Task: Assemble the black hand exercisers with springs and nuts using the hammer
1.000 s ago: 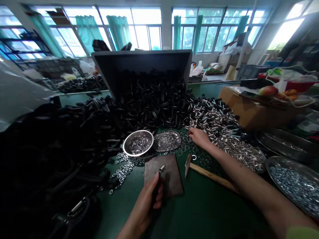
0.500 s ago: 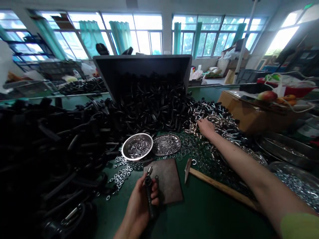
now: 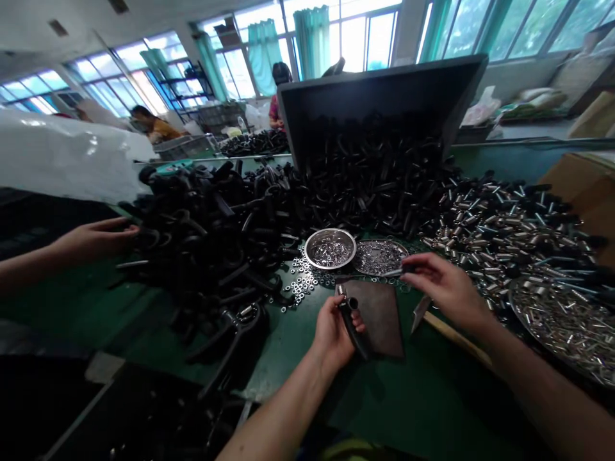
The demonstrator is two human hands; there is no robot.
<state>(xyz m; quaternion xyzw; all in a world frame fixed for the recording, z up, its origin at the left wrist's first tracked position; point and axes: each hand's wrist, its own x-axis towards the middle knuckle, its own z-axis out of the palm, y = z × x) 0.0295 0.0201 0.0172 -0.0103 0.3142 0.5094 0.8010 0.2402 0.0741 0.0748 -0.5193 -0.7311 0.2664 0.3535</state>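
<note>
My left hand (image 3: 336, 330) is closed around a black tubular part (image 3: 356, 333), with a small ribbed metal piece (image 3: 341, 291) at its upper end by the thumb. To the right, my right hand (image 3: 444, 288) pinches a bolt with a black head (image 3: 394, 273), its metal shank pointing left over the edge of an oval tray of small metal parts (image 3: 382, 257). Below both lies a dark flat plate (image 3: 379, 320). A hammer (image 3: 454, 336) rests under my right hand, its handle partly hidden by my forearm.
A steel bowl (image 3: 330, 232) holds metal rings; loose nuts (image 3: 300, 282) lie beside it. Black parts (image 3: 225, 224) are heaped left and spill from a grey crate (image 3: 384, 80). Bolts and metal sleeves (image 3: 500, 224) pile up right. Another person's hand (image 3: 103, 237) reaches in from the left.
My right hand has come back from the metal pile toward the plate, now with a bolt in it. The view has swung left, bringing another person's hand into sight.
</note>
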